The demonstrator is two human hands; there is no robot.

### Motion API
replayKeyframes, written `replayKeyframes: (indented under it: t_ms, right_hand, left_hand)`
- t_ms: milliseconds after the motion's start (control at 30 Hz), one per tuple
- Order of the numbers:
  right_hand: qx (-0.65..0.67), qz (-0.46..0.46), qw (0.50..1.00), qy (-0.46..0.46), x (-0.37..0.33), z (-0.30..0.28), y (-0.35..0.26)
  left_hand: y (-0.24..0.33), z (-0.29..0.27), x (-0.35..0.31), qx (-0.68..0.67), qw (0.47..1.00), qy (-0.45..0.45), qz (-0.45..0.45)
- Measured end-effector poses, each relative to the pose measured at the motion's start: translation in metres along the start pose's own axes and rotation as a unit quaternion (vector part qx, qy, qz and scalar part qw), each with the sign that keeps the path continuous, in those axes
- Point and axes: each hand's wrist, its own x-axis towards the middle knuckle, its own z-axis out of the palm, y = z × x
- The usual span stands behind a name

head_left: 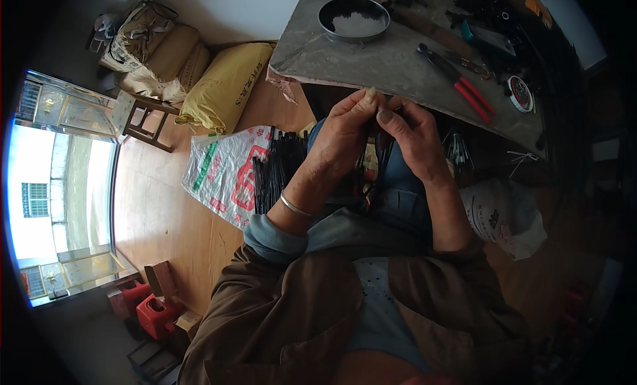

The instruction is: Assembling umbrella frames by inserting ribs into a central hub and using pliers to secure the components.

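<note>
My left hand (350,123) and my right hand (415,134) meet just off the table's front edge, above my lap. Both are closed, thumbs and fingertips pinched close together. Whatever lies between the fingertips is too small or hidden to name. Beside my left forearm, a bundle of thin black rods (282,161) rests on a white woven sack (229,173) with red and green print. Pliers with red handles (472,98) lie on the table beyond my right hand. A dark round pan (355,37) holding white grains stands farther back.
The grey table (312,53) also carries a round tin (520,94), a teal tray (488,40) and scattered black parts. A full yellow sack (229,83) and a wooden stool (147,120) stand left. A white plastic bag (501,216) sits right; red plastic containers (158,315) lie lower left.
</note>
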Motion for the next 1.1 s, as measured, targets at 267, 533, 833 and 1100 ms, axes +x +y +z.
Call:
replayKeyframes:
  t_ms: [267, 533, 833, 1100]
  right_hand:
    - [0.151, 0.054, 0.987, -0.02, 0.002, -0.012, 0.009]
    - [0.146, -0.001, 0.988, 0.055, -0.004, -0.001, 0.011]
    - [0.118, -0.051, 0.983, 0.128, -0.002, 0.008, 0.012]
    - [0.115, -0.054, 0.98, 0.154, -0.002, 0.009, 0.01]
  left_hand:
    - [-0.004, -0.004, -0.004, 0.009, 0.999, -0.046, 0.001]
    - [-0.008, -0.001, -0.001, -0.008, 0.999, -0.022, 0.034]
    - [-0.01, -0.012, -0.002, 0.022, 0.998, -0.034, 0.046]
    - [-0.012, 0.002, -0.001, 0.019, 0.996, -0.015, 0.085]
